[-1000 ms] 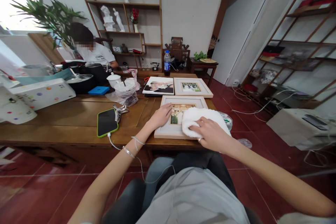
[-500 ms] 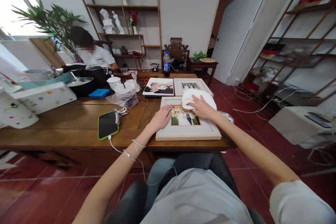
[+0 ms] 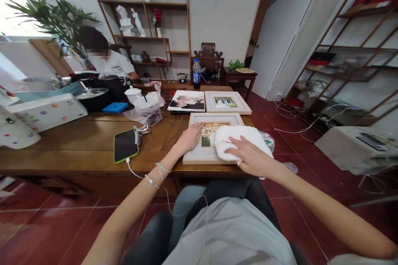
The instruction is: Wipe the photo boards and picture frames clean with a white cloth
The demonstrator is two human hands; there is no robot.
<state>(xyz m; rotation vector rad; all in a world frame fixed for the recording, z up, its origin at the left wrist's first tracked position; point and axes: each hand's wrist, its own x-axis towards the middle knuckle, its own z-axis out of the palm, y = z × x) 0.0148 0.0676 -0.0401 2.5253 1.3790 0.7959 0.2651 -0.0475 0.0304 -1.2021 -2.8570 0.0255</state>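
Note:
A light wooden picture frame point(image 3: 193, 158) lies flat near the table's front edge, its photo partly covered. My left hand point(image 3: 191, 137) rests on the frame's left side, fingers stretched out flat and holding nothing. Under my right hand point(image 3: 248, 155) is a thick white cloth point(image 3: 239, 133), which I hold against the right half of the frame with fingers spread over it. The cloth hides the lower right of the photo. Behind sits a second framed photo point(image 3: 225, 102), beside a photo album point(image 3: 186, 101) with a picture on its cover.
On the wooden table point(image 3: 77, 140) are a phone point(image 3: 126, 145) on a charging cable, a bagged cup point(image 3: 146, 105), a blue box point(image 3: 115, 107) and a bottle point(image 3: 197, 73). A person point(image 3: 108, 62) sits at the far left. Clear plastic point(image 3: 268, 141) shows at the table's right.
My right hand has brought the cloth toward me, from the frame's top right to its lower right. More of the rear framed photo shows. My left hand stays on the frame.

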